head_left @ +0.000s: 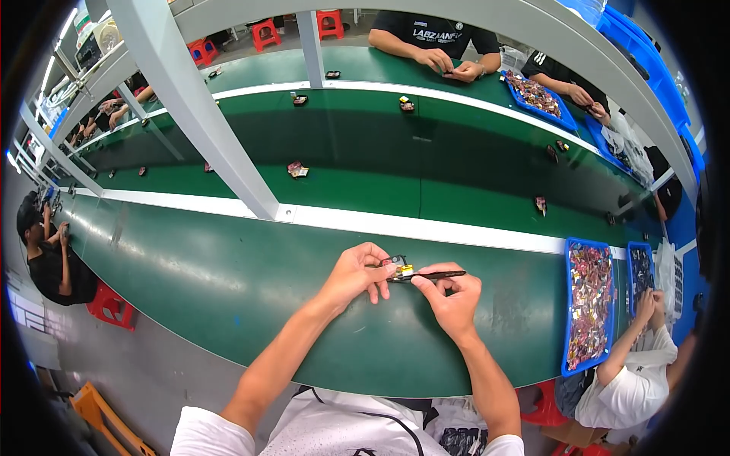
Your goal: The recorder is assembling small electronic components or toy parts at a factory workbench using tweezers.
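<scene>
Over the green work surface (pixel 228 281), my left hand (pixel 351 277) pinches a small black-and-clear electronic part (pixel 395 261) between thumb and fingers. A yellow and white piece (pixel 407 270) sits at its right side; whether it is joined on I cannot tell. My right hand (pixel 455 298) is closed round a pair of black tweezers (pixel 441 275), held nearly level. Their tips point left and reach to the part by my left fingers, where the contact is too small to make out.
Blue trays of small parts (pixel 566 308) stand right, beside a co-worker in white (pixel 631 372). Beyond a white rail (pixel 395 223), a green conveyor belt (pixel 357 190) carries scattered small assemblies (pixel 297 169). A grey post (pixel 198 114) rises left of centre. Other people sit opposite and far left.
</scene>
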### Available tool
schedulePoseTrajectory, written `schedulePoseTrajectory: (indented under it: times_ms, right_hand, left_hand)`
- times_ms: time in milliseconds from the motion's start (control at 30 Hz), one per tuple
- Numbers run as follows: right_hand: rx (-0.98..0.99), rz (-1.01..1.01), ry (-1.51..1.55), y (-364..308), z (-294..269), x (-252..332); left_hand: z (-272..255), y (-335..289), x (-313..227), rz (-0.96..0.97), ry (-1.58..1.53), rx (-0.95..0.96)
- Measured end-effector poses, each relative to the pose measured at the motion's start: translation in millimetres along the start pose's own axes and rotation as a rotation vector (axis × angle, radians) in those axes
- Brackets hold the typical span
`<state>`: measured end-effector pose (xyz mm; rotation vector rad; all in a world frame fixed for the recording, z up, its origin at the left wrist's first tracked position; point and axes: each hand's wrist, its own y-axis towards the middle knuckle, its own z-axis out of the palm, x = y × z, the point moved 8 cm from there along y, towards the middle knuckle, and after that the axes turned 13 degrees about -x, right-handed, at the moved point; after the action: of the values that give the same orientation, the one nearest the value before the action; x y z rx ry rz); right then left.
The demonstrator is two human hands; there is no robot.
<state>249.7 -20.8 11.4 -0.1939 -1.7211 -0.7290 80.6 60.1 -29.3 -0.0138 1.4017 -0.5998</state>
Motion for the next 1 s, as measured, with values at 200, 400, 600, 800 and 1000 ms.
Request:
schedulePoseTrajectory:
  times_ms: [200, 400, 600, 800, 1000]
  right_hand:
    - [-0.009, -0.044, -0.078, 1, 1, 1]
    - [0.009, -0.055, -0.093, -1, 5, 3]
    - [0.021, 0.138, 0.011, -1, 2, -15]
    - [0.03, 0.264, 0.123, -1, 5, -21]
    - [0.056, 0.298, 0.092, -2, 8, -21]
  left_hand:
    - [3, -2, 0, 0.003, 0.041, -0.038]
    - [6, -3, 2, 0.0, 0.031, -0.052]
    - [6, -3, 2, 0.005, 0.041, -0.055]
    - [8, -3, 3, 0.027, 0.06, -0.043]
    - [9, -5, 3, 0.042, 0.098, -0.039]
